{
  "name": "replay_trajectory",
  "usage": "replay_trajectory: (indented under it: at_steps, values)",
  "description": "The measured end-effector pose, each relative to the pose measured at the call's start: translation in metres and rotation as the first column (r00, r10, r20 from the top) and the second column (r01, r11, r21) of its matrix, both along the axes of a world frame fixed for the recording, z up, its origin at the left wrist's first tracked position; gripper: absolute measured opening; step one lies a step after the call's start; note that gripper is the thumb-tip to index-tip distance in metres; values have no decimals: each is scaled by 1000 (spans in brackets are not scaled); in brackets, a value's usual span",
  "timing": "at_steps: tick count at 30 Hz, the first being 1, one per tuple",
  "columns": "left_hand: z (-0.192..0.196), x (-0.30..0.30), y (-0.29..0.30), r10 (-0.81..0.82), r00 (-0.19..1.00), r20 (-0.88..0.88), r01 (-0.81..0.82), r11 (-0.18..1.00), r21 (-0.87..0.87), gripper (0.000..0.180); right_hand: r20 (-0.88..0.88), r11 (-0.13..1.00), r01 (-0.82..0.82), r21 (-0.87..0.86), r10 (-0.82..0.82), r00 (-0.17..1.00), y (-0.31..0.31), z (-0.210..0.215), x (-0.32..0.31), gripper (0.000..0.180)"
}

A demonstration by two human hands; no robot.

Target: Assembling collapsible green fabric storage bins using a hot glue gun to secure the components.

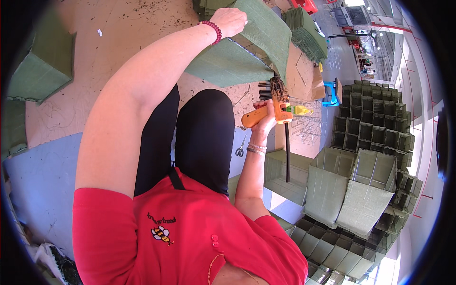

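My left hand (pixel 229 22), with a dark red bead bracelet at the wrist, is closed on the upper edge of a green woven fabric panel (pixel 266 28). The panel stands raised and bends over a second green fabric piece (pixel 228 64) below it. My right hand (pixel 267 118) grips an orange glue gun (pixel 280 95), its front part stained dark. The gun's tip is near the lower corner of the panel; I cannot tell whether they touch. A long black glue stick (pixel 288 152) runs out of its back end. Several short black sticks (pixel 264 90) show beside the gun.
Scissors (pixel 240 151) lie right of my knees. A green fabric box (pixel 42 61) stands at the left. Folded green fabric (pixel 304 33) is stacked at the far right of the work surface. A blue stool (pixel 331 93), a wire rack (pixel 304 123) and many stacked green boxes (pixel 363 204) fill the right.
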State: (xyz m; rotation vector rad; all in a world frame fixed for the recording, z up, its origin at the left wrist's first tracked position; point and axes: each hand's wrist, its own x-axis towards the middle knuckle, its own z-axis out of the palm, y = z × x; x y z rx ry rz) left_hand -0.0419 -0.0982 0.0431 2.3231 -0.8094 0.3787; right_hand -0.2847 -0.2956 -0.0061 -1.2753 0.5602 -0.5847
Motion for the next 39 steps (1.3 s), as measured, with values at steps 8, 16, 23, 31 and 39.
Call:
replay_trajectory:
  at_steps: [8,16,23,31,39]
  values:
    - [0,0,0,9,1000,8,-9,1000,12,28,-14,1000,-23,-12,23,1000,9,2,4,19]
    - [1,2,-1,19,1000,2,-19,999,26,28,-6,998,-44,-34,44,999,17,3,3,17]
    - [0,1,-1,10,1000,4,-10,999,33,28,-2,1000,-31,-6,31,1000,25,5,5,15]
    - [-1,1,0,19,999,42,-19,1000,3,29,5,999,-37,-12,37,999,25,2,6,13]
    - [3,-3,1,20,1000,-1,-19,1000,18,29,23,998,-57,8,57,998,38,8,9,8]
